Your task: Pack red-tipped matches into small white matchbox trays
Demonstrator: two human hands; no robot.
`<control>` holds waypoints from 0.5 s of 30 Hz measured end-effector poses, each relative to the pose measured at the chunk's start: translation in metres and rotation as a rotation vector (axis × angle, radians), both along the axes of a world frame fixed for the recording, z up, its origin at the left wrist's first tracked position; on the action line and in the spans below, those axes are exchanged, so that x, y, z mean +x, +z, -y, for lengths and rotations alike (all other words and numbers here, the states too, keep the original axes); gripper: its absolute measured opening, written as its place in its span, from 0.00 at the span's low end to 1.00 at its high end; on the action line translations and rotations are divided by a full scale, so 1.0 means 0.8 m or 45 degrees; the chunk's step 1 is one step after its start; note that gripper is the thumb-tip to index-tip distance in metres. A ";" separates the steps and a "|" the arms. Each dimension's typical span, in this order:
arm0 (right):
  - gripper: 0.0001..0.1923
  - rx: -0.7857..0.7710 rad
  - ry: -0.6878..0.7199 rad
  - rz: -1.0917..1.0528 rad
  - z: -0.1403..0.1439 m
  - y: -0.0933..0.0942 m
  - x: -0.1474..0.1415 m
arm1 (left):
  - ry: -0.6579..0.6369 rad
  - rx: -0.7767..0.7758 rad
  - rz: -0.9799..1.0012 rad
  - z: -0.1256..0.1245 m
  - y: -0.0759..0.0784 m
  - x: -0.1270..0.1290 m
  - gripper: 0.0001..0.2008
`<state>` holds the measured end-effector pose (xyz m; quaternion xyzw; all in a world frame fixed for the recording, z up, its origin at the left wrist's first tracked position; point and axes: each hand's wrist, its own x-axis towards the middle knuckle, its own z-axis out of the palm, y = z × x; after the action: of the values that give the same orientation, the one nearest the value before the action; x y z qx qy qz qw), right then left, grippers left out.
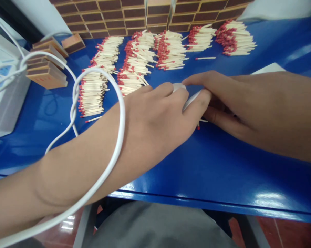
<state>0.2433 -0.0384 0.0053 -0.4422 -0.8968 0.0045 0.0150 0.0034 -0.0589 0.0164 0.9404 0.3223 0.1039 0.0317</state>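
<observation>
My left hand (157, 117) and my right hand (230, 103) meet at the middle of the blue table (217, 165), fingers closed together around a small white matchbox tray (187, 98). Only thin white edges of the tray show between the fingers. A few red-tipped matches (199, 123) poke out beneath the hands. Behind the hands lie several heaps of red-tipped matches (137, 65), spread from the left to the far right. A white cable (119, 103) loops over my left forearm.
Stacked brown matchbox sleeves (45, 67) lie at the back left, and a wall of them (124, 15) runs along the far edge. A grey-white device (2, 89) stands at the left. The near table edge (196, 201) runs in front of my lap.
</observation>
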 end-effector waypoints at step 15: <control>0.19 -0.043 -0.050 0.013 0.002 0.002 0.004 | 0.067 -0.004 -0.060 0.009 0.003 0.001 0.20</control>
<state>0.2461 -0.0400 0.0070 -0.4601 -0.8877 0.0170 0.0030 0.0040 -0.0663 0.0188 0.9337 0.3477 0.0820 0.0229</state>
